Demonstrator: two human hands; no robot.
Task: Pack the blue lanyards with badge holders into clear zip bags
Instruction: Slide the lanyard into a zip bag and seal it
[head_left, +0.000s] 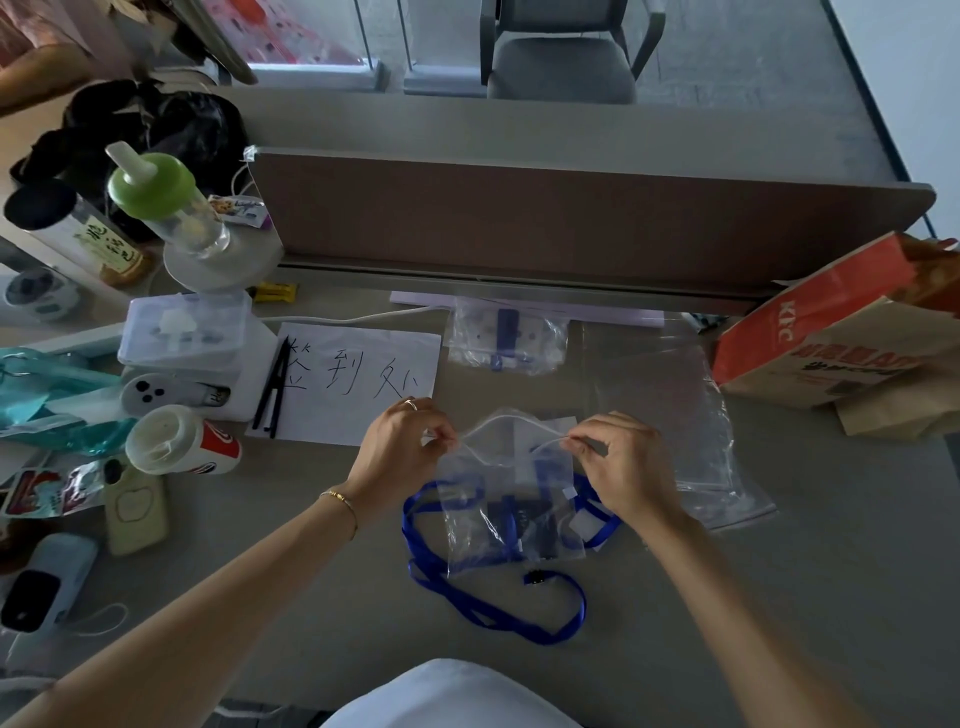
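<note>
The left hand (402, 449) and right hand (621, 465) are pinching the open mouth of a clear bag (511, 499), holding it apart above a blue lanyard (498, 616) that is lying looped on the desk (779, 597), partly under the bag.

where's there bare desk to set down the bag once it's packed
Bare desk lies right of the right hand, below the empty zip bags and KFC bag. A smaller patch sits between the paper sign and left hand. The left edge is crowded with bottles, cup and phones.
</note>
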